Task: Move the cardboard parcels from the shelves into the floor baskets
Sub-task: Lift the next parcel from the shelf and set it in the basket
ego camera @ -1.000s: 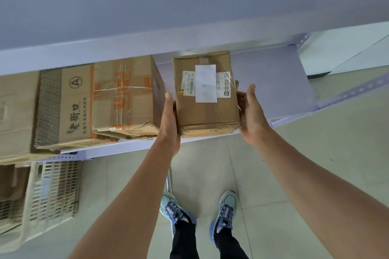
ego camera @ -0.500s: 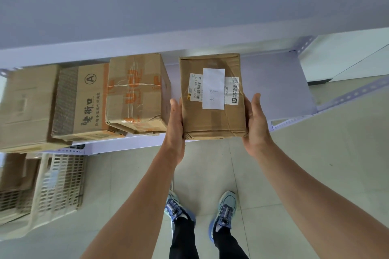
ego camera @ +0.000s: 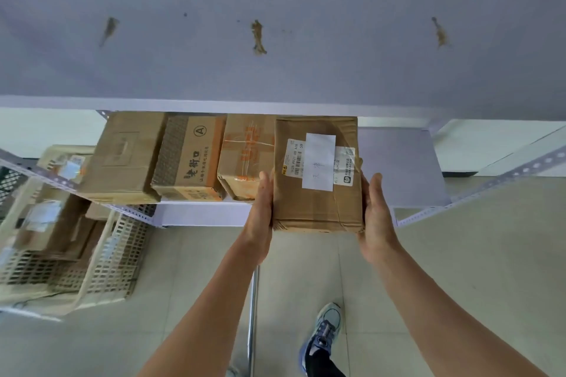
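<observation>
A brown cardboard parcel (ego camera: 318,202) with white shipping labels is clamped between my two hands, jutting past the front edge of the grey shelf (ego camera: 401,168). My left hand (ego camera: 260,217) presses its left side and my right hand (ego camera: 375,217) its right side. Three more parcels stay on the shelf to the left: an orange-taped box (ego camera: 245,159), a box marked A (ego camera: 190,162) and a plain box (ego camera: 125,159). A cream plastic floor basket (ego camera: 116,257) with parcels inside stands at the lower left.
A grey upper shelf (ego camera: 275,40) overhangs the top of the view. A second basket (ego camera: 61,156) sits behind the shelf post at far left. A metal upright (ego camera: 251,315) runs down between my arms. My shoe (ego camera: 324,333) is on the tiled floor.
The parcel has come forward off the shelf between my hands. My view has risen and swung left, showing more of the upper shelf and the floor basket. One foot has left the view.
</observation>
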`<state>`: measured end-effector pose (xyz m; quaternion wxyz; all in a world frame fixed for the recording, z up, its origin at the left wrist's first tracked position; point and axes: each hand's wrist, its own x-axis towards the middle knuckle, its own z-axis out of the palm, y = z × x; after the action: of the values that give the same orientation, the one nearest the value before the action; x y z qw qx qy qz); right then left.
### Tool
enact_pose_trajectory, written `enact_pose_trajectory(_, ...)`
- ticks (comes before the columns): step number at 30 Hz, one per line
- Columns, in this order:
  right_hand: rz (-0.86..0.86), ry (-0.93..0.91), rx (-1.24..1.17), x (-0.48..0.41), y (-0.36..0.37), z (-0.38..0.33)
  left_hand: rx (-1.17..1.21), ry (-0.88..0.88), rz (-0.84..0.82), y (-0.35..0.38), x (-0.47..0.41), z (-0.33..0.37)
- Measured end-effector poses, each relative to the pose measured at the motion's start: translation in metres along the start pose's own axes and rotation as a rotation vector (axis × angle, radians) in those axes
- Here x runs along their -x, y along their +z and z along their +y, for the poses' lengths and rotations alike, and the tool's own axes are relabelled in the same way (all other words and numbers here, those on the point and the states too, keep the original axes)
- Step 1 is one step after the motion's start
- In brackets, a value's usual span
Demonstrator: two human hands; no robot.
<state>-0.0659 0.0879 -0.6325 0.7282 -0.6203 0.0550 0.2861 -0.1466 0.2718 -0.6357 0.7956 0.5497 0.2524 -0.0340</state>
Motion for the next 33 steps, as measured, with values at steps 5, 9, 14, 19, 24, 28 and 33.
enact_pose_trajectory(5, -0.007, 0.016, 0.048, 0.042, 0.061, -0.003, 0.05, 0.041, 0.04, -0.046, 0.06, 0.024)
enact_pose_trajectory(9, -0.054, 0.043, 0.094, 0.075, 0.125, 0.003, 0.068, 0.065, 0.043, -0.098, 0.116, 0.041)
enact_pose_trajectory(14, -0.15, 0.097, 0.146, 0.109, 0.216, 0.022, 0.097, 0.093, 0.19, -0.179, 0.184, 0.054)
enact_pose_trajectory(19, -0.271, 0.11, 0.228, 0.127, 0.316, 0.046, 0.167, 0.195, 0.269, -0.26, 0.258, 0.069)
enact_pose_trajectory(24, -0.458, 0.134, 0.282, 0.153, 0.412, 0.068, 0.247, 0.317, 0.348, -0.333, 0.317, 0.073)
enact_pose_trajectory(28, -0.558, 0.213, 0.241, 0.169, 0.475, 0.086, 0.295, 0.32, 0.441, -0.384, 0.349, 0.076)
enact_pose_trajectory(33, -0.623, 0.265, 0.284, 0.17, 0.544, 0.114, 0.273, 0.263, 0.558, -0.447, 0.367, 0.077)
